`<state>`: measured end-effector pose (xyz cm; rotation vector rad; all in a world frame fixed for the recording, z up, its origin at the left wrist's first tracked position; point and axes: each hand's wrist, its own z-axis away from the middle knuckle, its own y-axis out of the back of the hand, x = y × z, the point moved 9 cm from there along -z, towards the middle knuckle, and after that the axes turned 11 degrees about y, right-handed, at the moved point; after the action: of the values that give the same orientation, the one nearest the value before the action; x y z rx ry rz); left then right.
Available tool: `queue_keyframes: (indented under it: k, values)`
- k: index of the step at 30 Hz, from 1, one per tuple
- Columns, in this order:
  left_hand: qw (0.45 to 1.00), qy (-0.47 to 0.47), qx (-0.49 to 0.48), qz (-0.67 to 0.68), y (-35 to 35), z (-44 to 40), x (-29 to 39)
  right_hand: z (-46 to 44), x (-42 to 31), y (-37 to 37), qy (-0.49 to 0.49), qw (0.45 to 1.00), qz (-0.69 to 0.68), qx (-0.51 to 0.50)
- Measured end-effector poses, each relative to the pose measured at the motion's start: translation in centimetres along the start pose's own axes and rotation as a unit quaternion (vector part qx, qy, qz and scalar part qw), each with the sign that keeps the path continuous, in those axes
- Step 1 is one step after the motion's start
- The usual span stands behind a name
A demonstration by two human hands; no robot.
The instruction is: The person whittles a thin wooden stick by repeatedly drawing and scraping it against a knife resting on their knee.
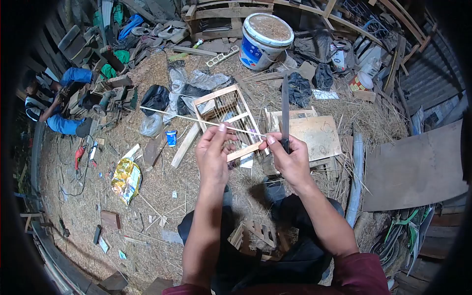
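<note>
A thin bamboo stick runs slantwise across the space in front of me. My left hand pinches it between thumb and fingers partway along. At the stick's right end, my right hand grips a long-bladed knife, its dark blade pointing up and away from me. The right thumb and fingertips also touch the stick's tip. Just beyond both hands, a wooden frame with thin slats inside lies on the ground, partly covered by my fingers.
A plywood board lies right of my hands, near a grey pipe. A big white bucket stands farther back. On the left are a yellow packet, a blue cup and a red power tool. Another person sits far left.
</note>
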<state>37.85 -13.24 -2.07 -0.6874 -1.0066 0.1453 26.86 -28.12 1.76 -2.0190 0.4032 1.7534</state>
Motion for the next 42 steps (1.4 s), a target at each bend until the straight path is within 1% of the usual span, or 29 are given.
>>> queue_keyframes:
  k: [2, 3, 6, 9, 10, 11, 16, 20, 23, 38, 42]
  values:
    - [0.999, -0.026, 0.031, 0.01, 0.6, 0.0, 1.0, 0.1, -0.2, 0.5, -0.009, 1.0, 0.0, 0.009]
    - [0.999, -0.031, 0.027, 0.018, 0.7, 0.0, 1.4, 0.1, -0.3, 0.9, -0.013, 1.0, 0.0, 0.015]
    - [0.999, -0.039, 0.022, 0.023, 0.7, 0.3, 2.6, -0.1, -0.5, 2.3, 0.029, 0.999, 0.014, 0.044]
    - [0.998, -0.03, 0.031, 0.048, 1.3, 0.0, 2.8, -0.2, 0.1, 4.2, 0.012, 0.997, -0.02, 0.077]
    - [0.998, -0.038, 0.027, 0.032, 1.5, -0.2, 2.9, -0.2, -0.2, 4.7, 0.011, 0.995, -0.033, 0.099]
    - [0.998, -0.038, 0.034, 0.042, 1.7, -0.2, 3.0, -0.3, -0.5, 5.1, 0.028, 0.992, -0.041, 0.116]
    - [0.995, -0.04, 0.048, 0.083, 2.6, -0.3, 3.5, -0.7, -0.8, 7.6, 0.047, 0.978, -0.102, 0.177]
    - [0.994, -0.042, 0.051, 0.086, 2.5, -0.4, 3.2, -1.1, -1.0, 8.3, 0.052, 0.977, -0.122, 0.169]
    - [0.991, -0.031, 0.084, 0.097, 1.8, 0.0, 2.9, -1.1, -0.8, 8.5, 0.041, 0.969, -0.162, 0.181]
    - [0.994, -0.011, 0.053, 0.094, 2.4, -0.5, 2.1, -1.7, -0.5, 8.8, 0.028, 0.963, -0.19, 0.189]
    - [0.996, -0.016, 0.05, 0.074, 1.6, -0.3, 2.8, -2.0, -0.5, 9.3, 0.041, 0.964, -0.16, 0.209]
